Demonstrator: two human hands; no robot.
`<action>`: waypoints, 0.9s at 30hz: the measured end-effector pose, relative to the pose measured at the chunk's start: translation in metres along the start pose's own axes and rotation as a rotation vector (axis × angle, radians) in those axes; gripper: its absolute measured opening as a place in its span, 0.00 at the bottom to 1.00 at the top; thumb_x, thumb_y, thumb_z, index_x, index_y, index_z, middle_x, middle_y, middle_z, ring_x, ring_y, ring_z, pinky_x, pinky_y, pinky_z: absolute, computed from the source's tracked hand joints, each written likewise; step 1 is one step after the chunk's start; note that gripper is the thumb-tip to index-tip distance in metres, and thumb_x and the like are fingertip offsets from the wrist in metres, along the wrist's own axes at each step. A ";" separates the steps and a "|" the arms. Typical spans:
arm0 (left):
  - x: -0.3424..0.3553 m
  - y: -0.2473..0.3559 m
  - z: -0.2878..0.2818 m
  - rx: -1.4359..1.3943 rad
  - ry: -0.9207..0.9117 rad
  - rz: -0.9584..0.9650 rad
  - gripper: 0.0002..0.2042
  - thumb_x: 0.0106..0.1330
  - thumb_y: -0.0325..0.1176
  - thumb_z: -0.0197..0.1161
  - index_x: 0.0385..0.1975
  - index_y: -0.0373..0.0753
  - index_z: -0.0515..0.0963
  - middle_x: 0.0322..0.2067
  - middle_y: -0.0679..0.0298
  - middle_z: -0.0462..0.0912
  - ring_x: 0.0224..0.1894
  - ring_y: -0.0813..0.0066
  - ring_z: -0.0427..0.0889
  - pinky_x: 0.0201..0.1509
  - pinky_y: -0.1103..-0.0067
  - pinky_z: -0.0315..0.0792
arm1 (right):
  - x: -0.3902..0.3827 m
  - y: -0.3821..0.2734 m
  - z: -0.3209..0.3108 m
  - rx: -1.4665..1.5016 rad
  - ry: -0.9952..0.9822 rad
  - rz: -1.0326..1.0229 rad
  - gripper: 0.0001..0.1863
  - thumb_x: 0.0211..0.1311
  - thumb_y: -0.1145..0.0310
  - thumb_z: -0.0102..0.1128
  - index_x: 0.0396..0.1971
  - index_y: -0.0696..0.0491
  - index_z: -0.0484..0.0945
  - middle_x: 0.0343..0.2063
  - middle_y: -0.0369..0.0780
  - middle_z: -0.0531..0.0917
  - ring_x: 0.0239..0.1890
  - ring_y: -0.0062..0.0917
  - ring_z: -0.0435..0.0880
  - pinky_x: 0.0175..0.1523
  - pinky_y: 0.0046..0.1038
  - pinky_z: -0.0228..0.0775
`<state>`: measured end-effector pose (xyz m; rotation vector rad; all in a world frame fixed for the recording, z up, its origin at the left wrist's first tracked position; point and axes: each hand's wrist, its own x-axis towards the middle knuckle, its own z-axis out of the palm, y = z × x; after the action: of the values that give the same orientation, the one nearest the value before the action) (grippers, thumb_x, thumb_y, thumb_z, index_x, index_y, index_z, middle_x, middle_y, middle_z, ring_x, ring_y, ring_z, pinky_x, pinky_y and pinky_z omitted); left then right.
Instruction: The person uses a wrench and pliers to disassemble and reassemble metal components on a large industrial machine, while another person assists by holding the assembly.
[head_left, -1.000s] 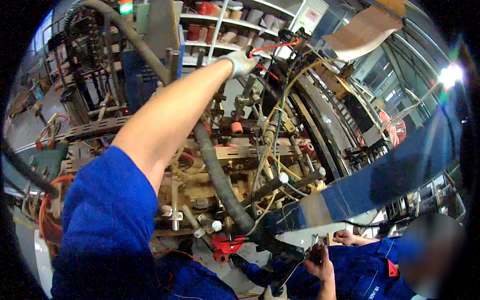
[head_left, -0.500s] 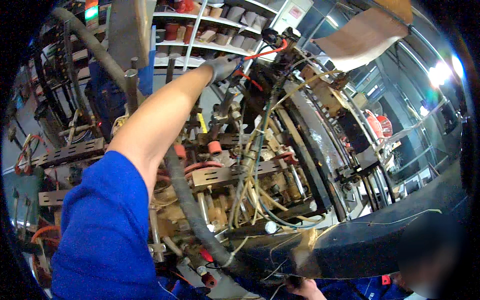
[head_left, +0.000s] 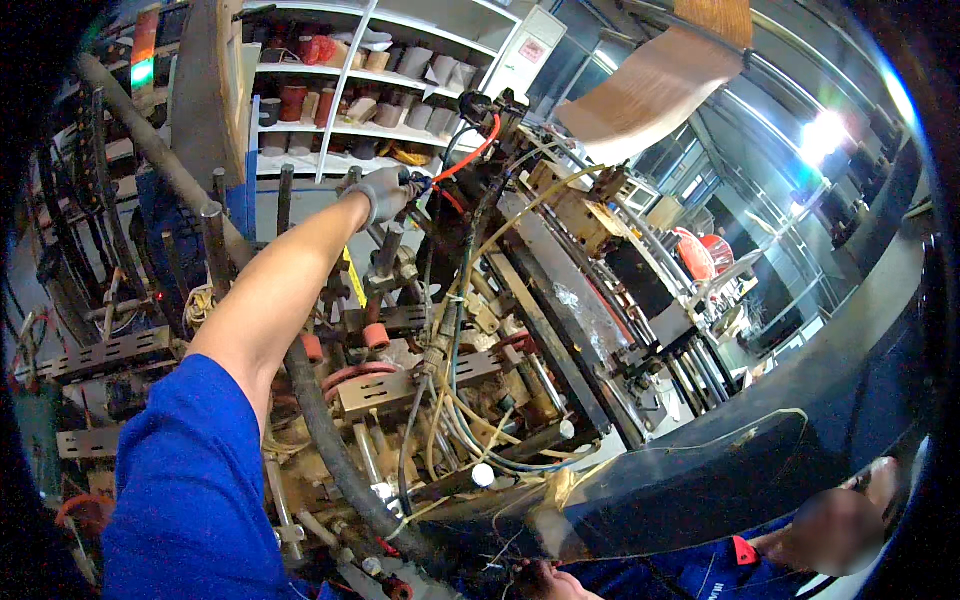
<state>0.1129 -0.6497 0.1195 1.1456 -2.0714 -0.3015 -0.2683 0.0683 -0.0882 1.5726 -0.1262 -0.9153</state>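
Red hose [head_left: 478, 158]: where does it lie?

Near twelve o'clock, above the machine [head_left: 375, 393]. The gloved left hand [head_left: 387, 195] is at eleven, and from there the hose curves off toward two.

Are the fingers gripping anything?

They reach a dark fitting [head_left: 419, 183] at the hose's near end, but they're too small and dark there; I can't tell whether they're spread or closed on it. The right hand is out of view.

How would the hose handle?

Light and springy, I'd judge, with a smooth skin that could slip in a glove. Best held close by the fitting, where it should flex least.

And the counts?

One long red hose, one short red stretch [head_left: 449, 200] below it, two red cylinders [head_left: 375, 335] between eight and nine, one shelf unit [head_left: 340, 128] toward eleven, and one co-worker's hand [head_left: 563, 586] near six.
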 end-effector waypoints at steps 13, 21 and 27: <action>-0.046 0.103 -0.049 0.059 -0.042 -0.156 0.19 0.64 0.49 0.62 0.46 0.40 0.82 0.42 0.44 0.85 0.48 0.45 0.84 0.55 0.58 0.76 | -0.002 0.011 0.001 -0.023 -0.110 -0.018 0.13 0.65 0.65 0.59 0.45 0.54 0.80 0.42 0.41 0.85 0.45 0.29 0.83 0.51 0.35 0.78; -0.035 0.089 -0.034 0.024 0.023 -0.158 0.16 0.64 0.45 0.63 0.45 0.42 0.83 0.42 0.45 0.85 0.48 0.47 0.84 0.53 0.59 0.76 | -0.001 0.012 0.001 -0.041 -0.142 -0.018 0.13 0.64 0.65 0.60 0.44 0.55 0.80 0.40 0.41 0.85 0.44 0.29 0.84 0.50 0.35 0.78; -0.033 0.087 -0.031 0.067 0.005 -0.125 0.17 0.66 0.41 0.62 0.52 0.44 0.80 0.41 0.45 0.85 0.46 0.47 0.85 0.50 0.60 0.77 | -0.012 0.014 -0.002 -0.030 -0.173 -0.022 0.13 0.63 0.65 0.61 0.43 0.55 0.80 0.39 0.41 0.85 0.43 0.29 0.84 0.49 0.35 0.78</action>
<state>0.0904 -0.5687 0.1697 1.3172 -2.0227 -0.2906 -0.2699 0.0733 -0.0704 1.4687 -0.2169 -1.0655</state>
